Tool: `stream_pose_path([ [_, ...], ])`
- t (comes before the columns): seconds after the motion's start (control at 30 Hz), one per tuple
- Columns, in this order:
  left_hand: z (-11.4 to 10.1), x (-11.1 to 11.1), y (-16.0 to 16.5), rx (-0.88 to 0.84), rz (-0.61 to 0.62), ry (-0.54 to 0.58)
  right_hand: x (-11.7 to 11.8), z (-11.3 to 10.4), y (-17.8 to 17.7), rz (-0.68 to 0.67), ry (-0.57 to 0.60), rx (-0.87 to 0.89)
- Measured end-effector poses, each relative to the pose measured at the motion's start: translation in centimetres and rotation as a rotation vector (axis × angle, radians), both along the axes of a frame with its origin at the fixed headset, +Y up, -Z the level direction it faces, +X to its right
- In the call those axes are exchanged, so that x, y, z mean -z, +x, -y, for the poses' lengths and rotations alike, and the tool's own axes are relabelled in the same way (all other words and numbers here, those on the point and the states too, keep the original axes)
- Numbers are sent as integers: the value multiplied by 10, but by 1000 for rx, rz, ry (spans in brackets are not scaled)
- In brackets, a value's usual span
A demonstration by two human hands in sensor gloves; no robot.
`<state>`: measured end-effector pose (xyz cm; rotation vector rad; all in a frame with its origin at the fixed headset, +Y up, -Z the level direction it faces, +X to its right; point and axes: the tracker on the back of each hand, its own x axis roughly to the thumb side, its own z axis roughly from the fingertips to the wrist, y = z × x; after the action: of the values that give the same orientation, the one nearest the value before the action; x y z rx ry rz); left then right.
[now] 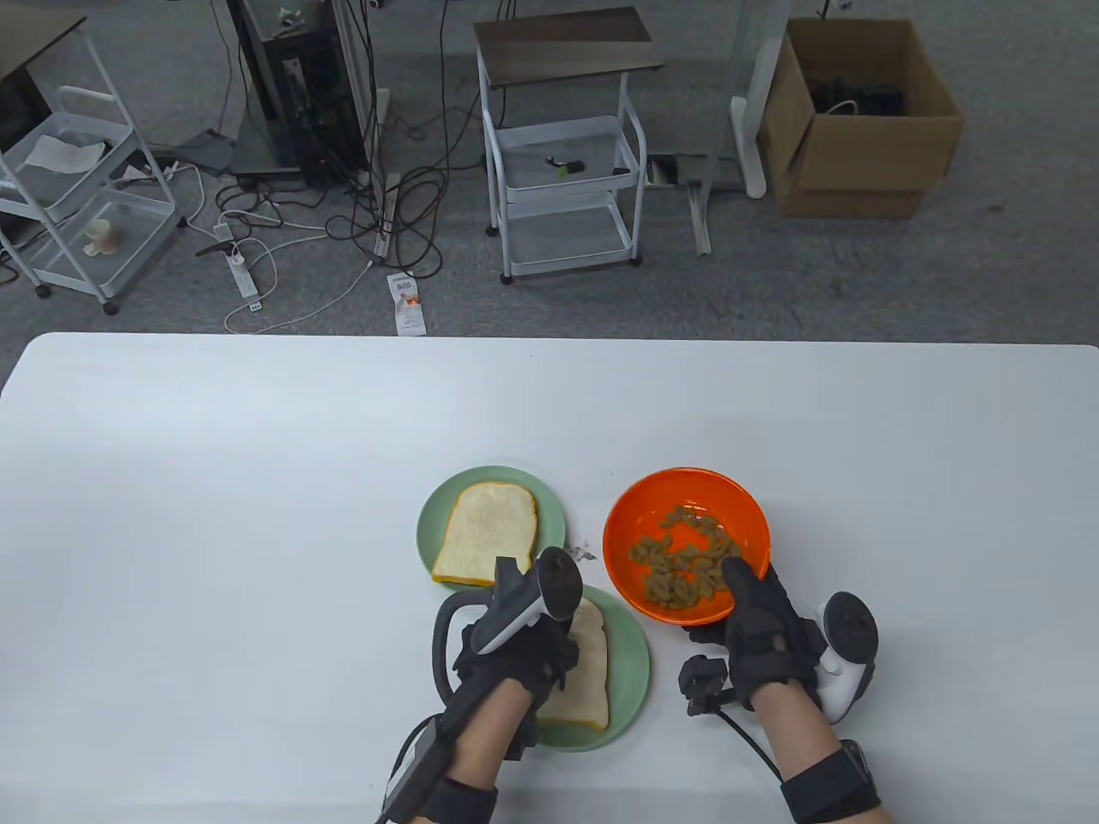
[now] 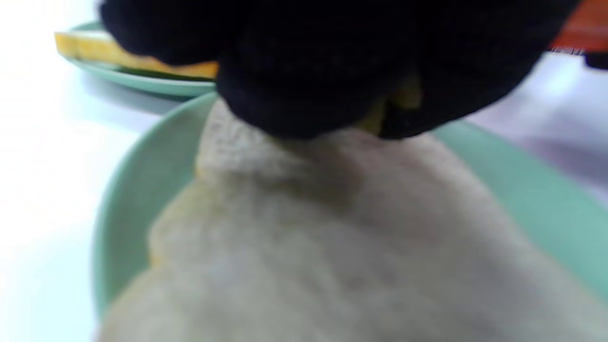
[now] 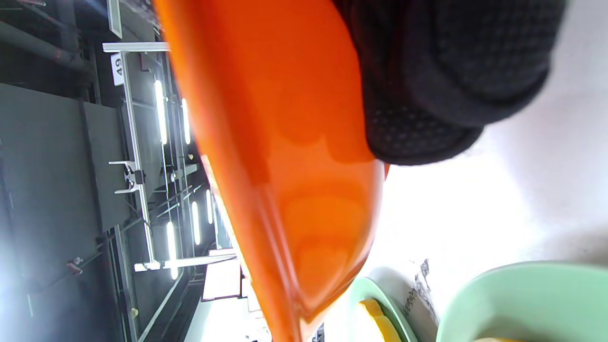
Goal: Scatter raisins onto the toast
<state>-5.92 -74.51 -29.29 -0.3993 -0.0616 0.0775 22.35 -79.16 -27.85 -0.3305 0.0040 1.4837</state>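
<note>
Your right hand point(image 1: 760, 627) grips the near rim of the orange bowl point(image 1: 687, 489): thumb inside over the rim, touching the raisins point(image 1: 683, 562), other fingers point(image 3: 456, 80) wrapped against the bowl's outer wall. In the right wrist view the bowl stands tilted off the white worktop point(image 1: 258, 515), only its underside in sight. Raisins lie heaped in the bowl's near half.

Your left hand point(image 1: 506, 661) rests on the near toast point(image 1: 588, 661), fingers point(image 2: 304, 71) bunched together and pressing at the slice's far edge; the left wrist view is blurred, so you cannot tell whether they pinch the crust or only touch it. That slice lies on the near green plate point(image 1: 631, 678), no raisins visible on the bare part of it.

The far toast point(image 1: 485, 532) lies flat on the far green plate point(image 1: 434, 524), just beyond your left hand, its face plain. The two plates sit just beside each other, and the bowl sits just right of both. A few dark crumbs point(image 1: 585, 552) sit on the worktop between far plate and bowl
</note>
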Motion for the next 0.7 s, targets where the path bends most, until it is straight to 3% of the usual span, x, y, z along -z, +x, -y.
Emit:
stream_pose_path([
  [0.57,-4,-2,4,35,-1,160,0,0,-2,-11,8,-8],
  [0.7,-6,-1,2,11,11,248,0,0,-2,-19,5,-9],
])
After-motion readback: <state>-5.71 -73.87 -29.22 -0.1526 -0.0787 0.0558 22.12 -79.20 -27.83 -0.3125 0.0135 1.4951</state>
